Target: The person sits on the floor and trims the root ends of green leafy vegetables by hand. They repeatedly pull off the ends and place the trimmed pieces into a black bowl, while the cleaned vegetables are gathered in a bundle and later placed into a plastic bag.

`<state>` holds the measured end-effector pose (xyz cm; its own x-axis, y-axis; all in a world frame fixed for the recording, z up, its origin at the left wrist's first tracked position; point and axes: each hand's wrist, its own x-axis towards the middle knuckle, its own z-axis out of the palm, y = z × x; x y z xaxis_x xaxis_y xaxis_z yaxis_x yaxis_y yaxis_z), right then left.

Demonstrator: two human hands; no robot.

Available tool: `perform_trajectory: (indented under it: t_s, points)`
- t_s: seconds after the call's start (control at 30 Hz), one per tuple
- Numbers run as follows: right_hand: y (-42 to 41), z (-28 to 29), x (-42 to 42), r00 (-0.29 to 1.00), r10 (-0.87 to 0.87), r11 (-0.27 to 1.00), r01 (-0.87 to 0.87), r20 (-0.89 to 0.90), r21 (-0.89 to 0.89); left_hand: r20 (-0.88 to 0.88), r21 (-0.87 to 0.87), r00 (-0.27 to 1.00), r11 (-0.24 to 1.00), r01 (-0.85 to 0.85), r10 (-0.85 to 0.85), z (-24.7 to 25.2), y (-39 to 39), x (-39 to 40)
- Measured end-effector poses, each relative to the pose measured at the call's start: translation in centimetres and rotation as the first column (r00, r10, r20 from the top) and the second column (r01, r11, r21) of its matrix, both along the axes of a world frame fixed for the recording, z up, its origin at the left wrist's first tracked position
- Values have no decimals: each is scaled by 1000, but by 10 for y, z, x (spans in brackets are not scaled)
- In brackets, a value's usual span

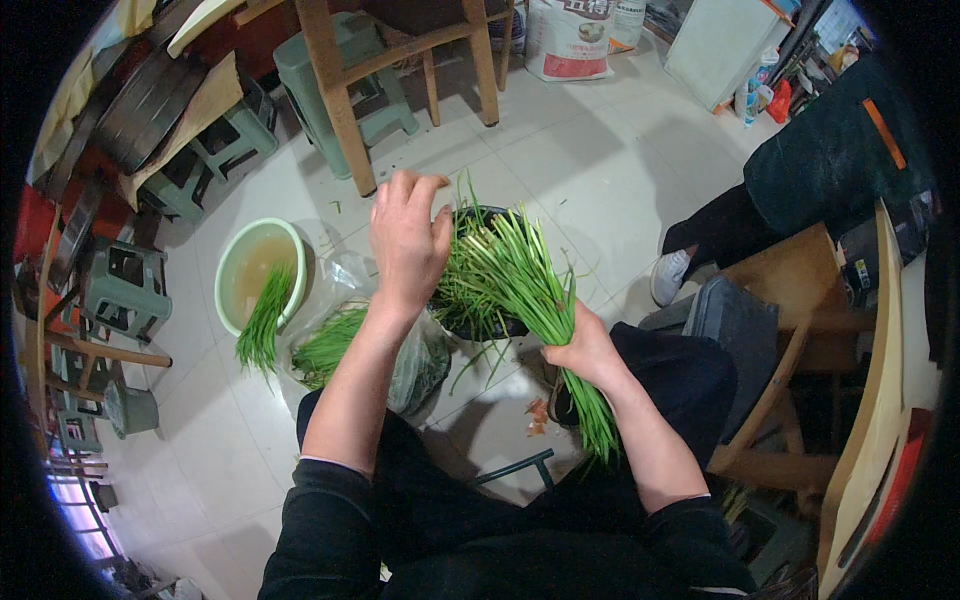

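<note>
My right hand (589, 346) is closed around a thick bundle of green garlic chives (529, 289), its pale cut ends pointing up and away from me. My left hand (411, 236) is raised to the left of the bundle, fingers bent and apart, with nothing plainly held. Under the bundle stands a black container (491, 326) with loose chive scraps (469, 296) in and over it. To the left, more chives (330, 345) lie in a clear plastic bag (420, 367). A pale green basin (220, 289) holds cloudy water, with chives (264, 319) hanging over its rim.
Green plastic stools (127, 289) and a wooden chair (412, 56) stand around. Flour sacks (568, 41) are at the back. Another person's leg and white shoe (670, 276) are at the right, near a wooden chair (787, 277). Orange-brown scraps (537, 416) lie on the floor.
</note>
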<state>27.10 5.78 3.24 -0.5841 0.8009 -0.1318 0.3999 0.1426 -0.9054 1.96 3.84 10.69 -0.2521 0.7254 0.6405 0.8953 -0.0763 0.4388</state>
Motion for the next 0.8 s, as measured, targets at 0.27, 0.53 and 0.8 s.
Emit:
perform_trajectory:
  t_s: [0.27, 0.53, 0.8]
  points:
    - [-3, 14, -5, 998, 23, 998, -26, 51, 58, 168, -186, 914, 899, 398, -370, -29, -2, 11]
    - [-3, 19, -4, 993, 21, 998, -29, 120, 64, 58, -263, 866, 829, 493, -497, -28, -2, 9]
    - [2, 14, 3, 989, 90, 995, -94, 113, 26, 304, -150, 723, 719, 679, -620, -39, 5, -3]
